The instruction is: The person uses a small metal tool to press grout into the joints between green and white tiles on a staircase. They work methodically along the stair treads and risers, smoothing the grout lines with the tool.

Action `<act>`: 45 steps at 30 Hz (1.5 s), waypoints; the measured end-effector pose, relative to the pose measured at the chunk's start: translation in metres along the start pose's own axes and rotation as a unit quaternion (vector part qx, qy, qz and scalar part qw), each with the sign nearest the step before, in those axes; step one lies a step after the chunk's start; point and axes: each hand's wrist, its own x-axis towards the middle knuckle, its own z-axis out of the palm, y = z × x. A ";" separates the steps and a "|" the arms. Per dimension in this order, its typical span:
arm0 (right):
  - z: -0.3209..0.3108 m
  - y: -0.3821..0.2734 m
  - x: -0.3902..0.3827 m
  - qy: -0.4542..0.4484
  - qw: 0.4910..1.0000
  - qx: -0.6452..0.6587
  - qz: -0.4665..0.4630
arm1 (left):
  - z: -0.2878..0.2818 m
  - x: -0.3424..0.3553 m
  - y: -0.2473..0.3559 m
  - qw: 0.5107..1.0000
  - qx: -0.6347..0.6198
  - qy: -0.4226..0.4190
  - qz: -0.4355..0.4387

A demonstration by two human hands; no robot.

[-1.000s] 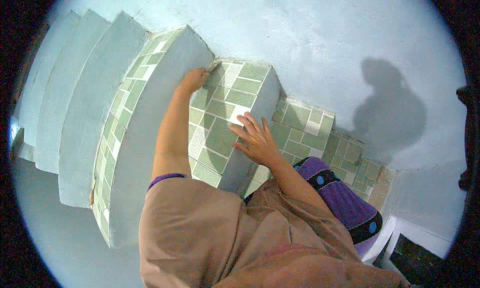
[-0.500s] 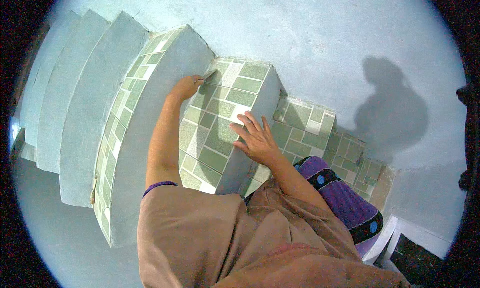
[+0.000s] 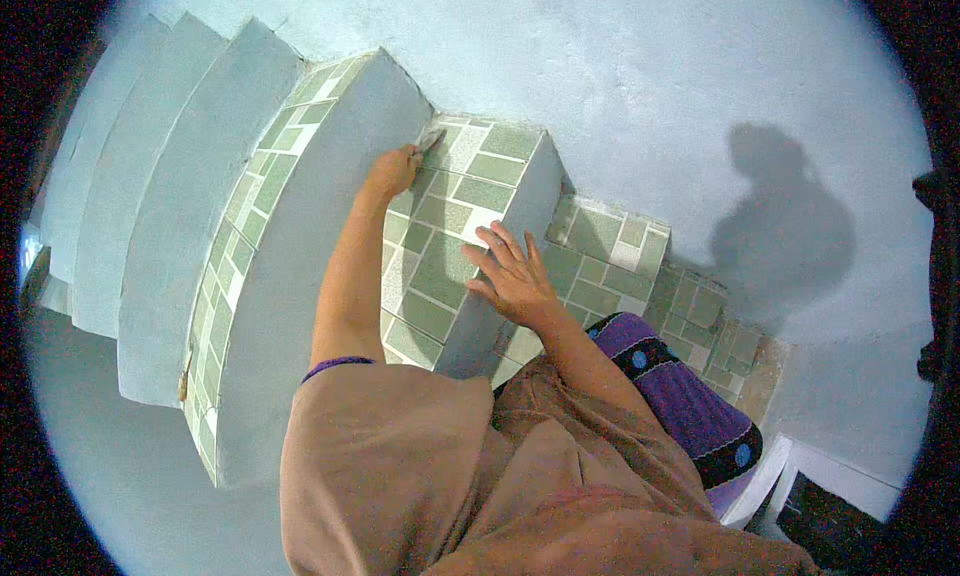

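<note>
My left hand [image 3: 398,168] is closed on a small grey, flattish object [image 3: 428,139], too small to make out, held at the back corner of a step tread [image 3: 465,146] covered in green and white tiles, where it meets the riser of the step above. My right hand [image 3: 510,274] rests on the front edge of that same step, its fingers apart and holding nothing.
Plain grey steps [image 3: 160,206] climb at the left beside another tiled step [image 3: 240,226]. A pale wall [image 3: 640,66] carries my shadow. Lower tiled steps [image 3: 610,241] descend rightward past purple patterned fabric [image 3: 690,396] near my body. A white frame [image 3: 840,486] is at lower right.
My left hand moved slightly down and left, then back up and right with the grey object along the step's back. My right hand stayed almost in place.
</note>
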 end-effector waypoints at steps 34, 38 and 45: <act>0.000 -0.035 -0.018 -0.036 0.994 -0.094 -0.051 | 0.002 -0.276 0.059 0.967 -0.190 0.144 -0.087; -0.002 -0.040 -0.018 -0.051 0.993 -0.103 -0.031 | 0.004 -0.275 0.054 0.953 -0.239 0.142 -0.116; -0.001 -0.043 -0.019 -0.045 0.994 -0.102 -0.021 | 0.020 -0.272 0.039 0.876 -0.436 0.159 -0.133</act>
